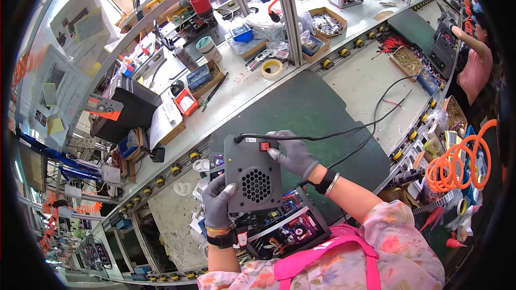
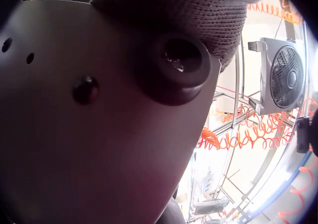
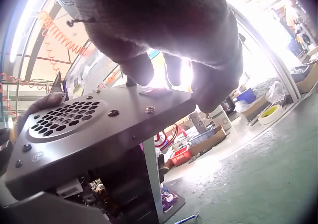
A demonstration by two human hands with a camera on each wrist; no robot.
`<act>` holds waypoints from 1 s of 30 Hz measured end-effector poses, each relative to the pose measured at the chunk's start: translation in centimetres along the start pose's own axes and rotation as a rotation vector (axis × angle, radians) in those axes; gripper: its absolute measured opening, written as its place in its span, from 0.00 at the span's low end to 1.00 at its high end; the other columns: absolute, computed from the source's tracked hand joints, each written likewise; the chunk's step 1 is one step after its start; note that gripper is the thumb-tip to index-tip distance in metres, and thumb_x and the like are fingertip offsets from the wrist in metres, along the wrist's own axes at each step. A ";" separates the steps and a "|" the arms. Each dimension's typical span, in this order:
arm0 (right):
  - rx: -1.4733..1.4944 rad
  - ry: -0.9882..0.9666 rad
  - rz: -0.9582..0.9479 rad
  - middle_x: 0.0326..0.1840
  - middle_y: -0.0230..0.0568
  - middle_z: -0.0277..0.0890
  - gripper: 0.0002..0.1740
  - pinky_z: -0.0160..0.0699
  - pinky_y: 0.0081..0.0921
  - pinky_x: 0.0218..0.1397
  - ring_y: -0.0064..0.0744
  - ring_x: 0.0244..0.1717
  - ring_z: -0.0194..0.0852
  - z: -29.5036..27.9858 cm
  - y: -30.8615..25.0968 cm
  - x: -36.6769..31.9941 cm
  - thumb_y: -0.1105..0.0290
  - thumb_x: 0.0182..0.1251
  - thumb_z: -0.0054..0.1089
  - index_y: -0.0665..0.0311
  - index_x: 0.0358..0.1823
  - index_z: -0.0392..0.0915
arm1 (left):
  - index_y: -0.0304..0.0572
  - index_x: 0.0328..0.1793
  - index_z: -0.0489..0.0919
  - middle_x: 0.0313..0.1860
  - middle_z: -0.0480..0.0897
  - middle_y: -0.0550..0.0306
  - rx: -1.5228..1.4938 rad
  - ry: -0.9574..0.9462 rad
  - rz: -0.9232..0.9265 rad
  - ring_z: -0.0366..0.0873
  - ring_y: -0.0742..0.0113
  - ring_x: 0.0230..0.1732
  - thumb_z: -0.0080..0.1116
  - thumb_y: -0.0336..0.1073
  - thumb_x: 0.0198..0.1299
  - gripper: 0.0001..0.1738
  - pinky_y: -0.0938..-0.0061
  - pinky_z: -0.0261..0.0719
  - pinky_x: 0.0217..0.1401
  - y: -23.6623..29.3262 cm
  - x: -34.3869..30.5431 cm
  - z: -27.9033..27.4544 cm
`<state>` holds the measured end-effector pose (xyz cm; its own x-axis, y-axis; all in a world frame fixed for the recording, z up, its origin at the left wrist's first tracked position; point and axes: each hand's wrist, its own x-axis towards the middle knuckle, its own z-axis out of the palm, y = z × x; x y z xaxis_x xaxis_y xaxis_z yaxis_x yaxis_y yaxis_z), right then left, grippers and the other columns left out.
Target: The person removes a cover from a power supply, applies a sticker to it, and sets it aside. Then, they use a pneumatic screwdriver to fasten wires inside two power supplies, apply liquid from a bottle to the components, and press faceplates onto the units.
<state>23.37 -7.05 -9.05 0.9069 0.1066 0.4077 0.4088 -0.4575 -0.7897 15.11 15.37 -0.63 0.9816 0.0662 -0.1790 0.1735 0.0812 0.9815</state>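
Note:
A dark grey metal machine case [image 1: 234, 164] stands tilted before me, its end panel facing up with a honeycomb fan grille [image 1: 256, 185], a red rocker switch [image 1: 264, 146] and a black power cord [image 1: 322, 137]. Circuit boards [image 1: 287, 228] show in its open side. My gloved left hand [image 1: 216, 201] grips the panel's left edge, thumb on top; its other fingers are hidden. The left wrist view has a rubber foot [image 2: 174, 70] close to the glove. My gloved right hand [image 1: 294, 156] holds the panel's upper right corner, with the thumb beside the switch.
Under the case lies a green mat [image 1: 301, 102] on the bench. A tape roll [image 1: 272, 69], a red bin [image 1: 186, 102] and parts boxes stand along the raised ledge. Orange coiled hose [image 1: 457, 166] hangs at right, where another person [image 1: 473, 70] works.

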 end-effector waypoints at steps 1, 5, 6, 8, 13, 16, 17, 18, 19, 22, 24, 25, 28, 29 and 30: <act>-0.010 0.023 -0.011 0.47 0.47 0.75 0.21 0.74 0.38 0.51 0.47 0.48 0.75 0.2 0.0 0.3 0.63 0.59 0.60 0.58 0.54 0.75 | 0.23 0.56 0.74 0.42 0.83 0.51 0.002 0.003 0.004 0.80 0.72 0.39 0.61 0.31 0.52 0.26 0.79 0.77 0.45 -0.1 -0.1 -0.2; 0.211 -0.127 0.242 0.44 0.45 0.77 0.16 0.76 0.34 0.49 0.43 0.46 0.77 0.2 -0.2 2.0 0.66 0.58 0.61 0.59 0.48 0.79 | 0.22 0.56 0.74 0.44 0.83 0.50 0.009 -0.029 0.054 0.80 0.71 0.41 0.61 0.31 0.51 0.26 0.78 0.77 0.47 -0.6 -0.1 -1.0; 0.332 -0.187 0.363 0.39 0.41 0.80 0.12 0.77 0.28 0.46 0.33 0.42 0.79 0.3 -0.1 2.4 0.67 0.58 0.63 0.63 0.43 0.81 | 0.22 0.56 0.74 0.44 0.83 0.50 0.010 -0.037 0.052 0.80 0.71 0.41 0.61 0.31 0.50 0.27 0.77 0.77 0.47 -0.7 -0.2 -1.4; 0.508 -0.298 0.405 0.37 0.39 0.81 0.12 0.76 0.25 0.44 0.27 0.38 0.78 0.5 0.9 3.0 0.66 0.60 0.63 0.64 0.41 0.81 | 0.22 0.56 0.74 0.44 0.83 0.50 0.010 -0.057 0.053 0.80 0.70 0.42 0.61 0.30 0.50 0.26 0.77 0.77 0.47 -0.8 -0.3 -1.9; 0.647 -0.395 0.397 0.33 0.34 0.81 0.11 0.75 0.20 0.42 0.18 0.35 0.75 0.7 1.1 3.6 0.66 0.61 0.63 0.67 0.39 0.81 | 0.23 0.55 0.75 0.43 0.83 0.50 0.016 -0.081 0.063 0.80 0.70 0.41 0.61 0.30 0.49 0.25 0.77 0.77 0.47 -0.8 -0.7 -2.6; 0.608 -0.385 0.415 0.38 0.39 0.81 0.12 0.76 0.23 0.43 0.24 0.38 0.77 1.3 1.7 3.4 0.66 0.61 0.62 0.66 0.41 0.80 | 0.24 0.54 0.76 0.43 0.83 0.51 0.012 -0.050 0.058 0.80 0.70 0.41 0.61 0.29 0.50 0.24 0.78 0.77 0.47 -0.8 -0.7 -2.4; 0.444 -0.321 0.360 0.40 0.41 0.80 0.13 0.76 0.25 0.45 0.29 0.40 0.77 1.0 1.2 3.3 0.65 0.60 0.63 0.65 0.43 0.80 | 0.24 0.53 0.76 0.43 0.83 0.51 0.018 -0.017 0.057 0.80 0.71 0.40 0.60 0.29 0.50 0.23 0.78 0.78 0.46 -0.7 -0.6 -2.2; 0.280 -0.258 0.303 0.42 0.43 0.79 0.15 0.76 0.28 0.47 0.33 0.42 0.77 0.3 0.1 3.0 0.64 0.60 0.63 0.65 0.45 0.79 | 0.24 0.53 0.76 0.43 0.83 0.51 0.023 0.018 0.057 0.80 0.71 0.40 0.60 0.29 0.51 0.23 0.78 0.78 0.46 -0.7 -0.5 -1.9; 0.117 -0.197 0.242 0.44 0.45 0.78 0.17 0.75 0.30 0.50 0.37 0.44 0.77 0.0 -0.5 2.7 0.63 0.59 0.63 0.64 0.46 0.78 | 0.25 0.53 0.77 0.42 0.83 0.51 0.026 0.055 0.057 0.80 0.71 0.40 0.60 0.29 0.51 0.22 0.78 0.78 0.46 -0.7 -0.4 -1.7; -0.038 -0.083 0.108 0.48 0.48 0.75 0.23 0.72 0.37 0.56 0.48 0.51 0.72 -0.5 -0.5 0.5 0.59 0.58 0.64 0.63 0.52 0.75 | 0.27 0.52 0.78 0.41 0.83 0.54 -0.030 0.163 0.118 0.79 0.73 0.40 0.61 0.30 0.55 0.19 0.79 0.77 0.46 -1.4 1.0 -1.1; -0.004 -0.128 0.083 0.48 0.48 0.74 0.25 0.70 0.37 0.57 0.48 0.53 0.71 -1.1 -0.9 -1.0 0.57 0.58 0.63 0.63 0.53 0.74 | 0.29 0.52 0.79 0.41 0.83 0.56 -0.019 0.246 0.154 0.78 0.75 0.39 0.61 0.31 0.58 0.17 0.80 0.76 0.46 -2.1 2.2 -0.6; 0.012 -0.151 0.069 0.48 0.47 0.74 0.26 0.70 0.38 0.58 0.48 0.54 0.70 -1.5 -1.0 -1.7 0.56 0.58 0.63 0.63 0.54 0.73 | 0.29 0.53 0.77 0.40 0.82 0.57 -0.079 0.236 0.191 0.77 0.76 0.38 0.60 0.32 0.59 0.18 0.81 0.76 0.45 -2.1 2.7 0.2; -0.050 -0.270 0.064 0.52 0.51 0.72 0.32 0.71 0.39 0.57 0.49 0.54 0.70 -1.7 0.0 -4.7 0.56 0.58 0.63 0.64 0.61 0.68 | 0.32 0.61 0.71 0.39 0.81 0.60 -0.079 0.080 0.113 0.74 0.80 0.33 0.59 0.33 0.60 0.24 0.86 0.72 0.36 -1.4 3.0 1.9; -0.058 -0.301 0.076 0.52 0.52 0.72 0.34 0.71 0.39 0.57 0.49 0.54 0.70 -1.8 0.3 -5.5 0.55 0.58 0.63 0.64 0.63 0.66 | 0.35 0.65 0.68 0.38 0.81 0.62 -0.019 0.025 0.056 0.70 0.83 0.29 0.59 0.33 0.59 0.27 0.89 0.68 0.29 -0.9 3.0 2.6; -0.111 -0.345 0.119 0.53 0.54 0.70 0.37 0.71 0.39 0.57 0.51 0.54 0.70 -2.1 0.4 -6.2 0.55 0.57 0.63 0.65 0.65 0.64 | 0.35 0.65 0.68 0.40 0.80 0.62 -0.026 -0.012 0.081 0.70 0.85 0.30 0.58 0.34 0.59 0.28 0.90 0.66 0.28 -1.1 3.4 3.6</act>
<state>17.68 -9.78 -10.90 0.9363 0.3293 0.1222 0.3017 -0.5759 -0.7598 18.51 11.92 -2.06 0.9933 0.0616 -0.0976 0.0910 0.1018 0.9906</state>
